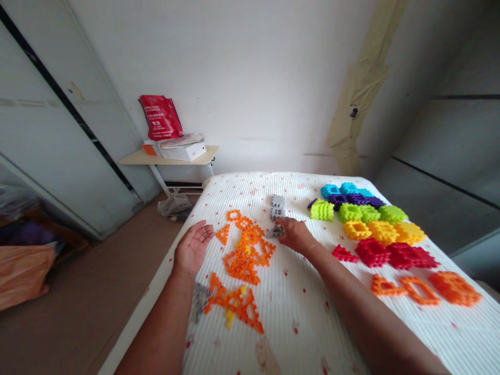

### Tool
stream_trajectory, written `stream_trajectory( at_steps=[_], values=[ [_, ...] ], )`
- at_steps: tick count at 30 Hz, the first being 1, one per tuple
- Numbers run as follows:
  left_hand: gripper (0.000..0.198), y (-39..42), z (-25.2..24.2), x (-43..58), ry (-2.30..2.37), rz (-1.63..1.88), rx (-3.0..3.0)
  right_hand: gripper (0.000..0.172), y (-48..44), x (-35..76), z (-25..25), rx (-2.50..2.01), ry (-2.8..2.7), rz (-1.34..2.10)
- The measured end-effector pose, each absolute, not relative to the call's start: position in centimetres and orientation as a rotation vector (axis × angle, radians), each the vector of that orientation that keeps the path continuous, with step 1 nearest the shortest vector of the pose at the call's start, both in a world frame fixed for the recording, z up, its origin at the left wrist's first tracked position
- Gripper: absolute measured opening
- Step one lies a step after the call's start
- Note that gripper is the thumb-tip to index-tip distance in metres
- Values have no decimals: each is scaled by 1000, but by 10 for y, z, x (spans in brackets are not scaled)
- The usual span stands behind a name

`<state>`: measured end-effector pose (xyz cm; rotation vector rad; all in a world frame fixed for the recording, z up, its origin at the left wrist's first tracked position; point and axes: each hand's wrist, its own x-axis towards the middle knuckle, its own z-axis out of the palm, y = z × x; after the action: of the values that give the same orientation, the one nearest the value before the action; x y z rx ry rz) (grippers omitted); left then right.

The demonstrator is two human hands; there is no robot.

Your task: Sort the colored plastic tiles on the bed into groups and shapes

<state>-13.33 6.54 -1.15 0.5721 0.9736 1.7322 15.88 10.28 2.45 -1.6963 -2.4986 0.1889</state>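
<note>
My right hand (294, 234) is closed with its fingertips on a small grey plastic building piece (276, 230), partly hidden by the fingers. Just beyond it stand grey interlocking blocks (277, 208) in a short column. My left hand (194, 246) hovers at the left with fingers apart and palm turned inward, holding nothing. Between both hands lies a loose heap of orange building pieces (244, 263), some triangular, with bits of yellow among them. Closer to me are more orange triangular pieces (234, 301) and a grey triangular piece (201, 299) beside my left forearm.
On the bed (300, 323), blocks sit in colour rows at right: blue (348, 188), purple (357, 199), green (350, 212), yellow (383, 232), red (373, 253) and orange (455, 287). A side table (136, 157) holds a red bag (158, 117) and white box (187, 152) against the wall.
</note>
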Motion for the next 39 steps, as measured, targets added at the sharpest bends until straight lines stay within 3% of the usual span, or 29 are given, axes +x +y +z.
stream_trajectory(
  at_steps=[2, 8, 28, 31, 39],
  values=[
    [22, 65, -11, -133, 973, 1734, 570, 44, 98, 156, 32, -1625, -2496, 136],
    [22, 65, -11, -133, 944, 1735, 558, 20, 75, 123, 41, -1295, -2594, 232],
    [24, 67, -15, -134, 939, 1741, 558, 22, 63, 61, 25, -1517, -2626, 130],
    [26, 67, -15, -134, 928, 1739, 555, 22, 67, 72, 28, -1492, -2478, 351],
    [25, 66, -14, -134, 921, 1736, 555, 15, 80, 102, 20, -1168, -1781, 1414]
  ],
)
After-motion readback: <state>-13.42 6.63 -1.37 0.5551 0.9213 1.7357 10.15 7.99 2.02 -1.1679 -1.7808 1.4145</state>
